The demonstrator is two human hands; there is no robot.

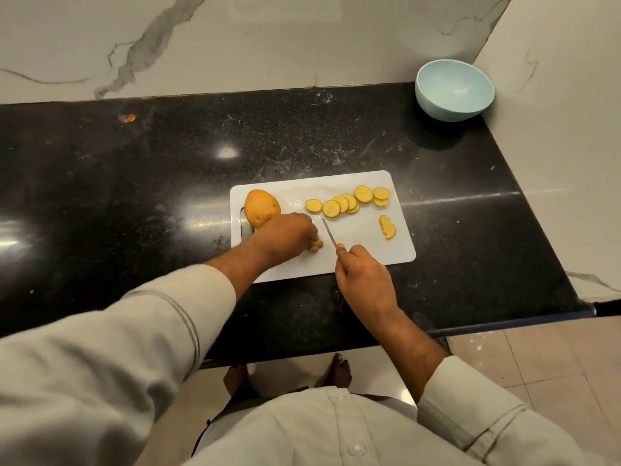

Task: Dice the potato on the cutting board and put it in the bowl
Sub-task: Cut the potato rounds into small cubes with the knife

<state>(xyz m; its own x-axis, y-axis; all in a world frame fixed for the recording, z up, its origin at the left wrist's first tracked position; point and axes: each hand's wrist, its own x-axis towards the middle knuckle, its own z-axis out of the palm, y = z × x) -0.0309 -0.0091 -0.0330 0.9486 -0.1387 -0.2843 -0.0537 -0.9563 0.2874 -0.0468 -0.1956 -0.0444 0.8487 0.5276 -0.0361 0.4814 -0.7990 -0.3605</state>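
Observation:
A white cutting board (369, 243) lies on the black counter. A whole potato (261, 208) sits at the board's left end. A row of round potato slices (346, 202) lies across its far side, and a few stacked slices (387, 227) sit near the right edge. My left hand (285, 236) pinches a small potato piece (316, 243) against the board. My right hand (364, 275) grips a knife (328, 232), its blade pointing away from me just right of that piece. A pale blue bowl (454, 89) stands far off at the back right corner.
The black stone counter (134, 183) runs left of the board, with a small orange scrap (127, 118) near the back wall. Marble walls close the back and right sides. The counter's front edge is near my body; my bare feet show on the tiled floor below.

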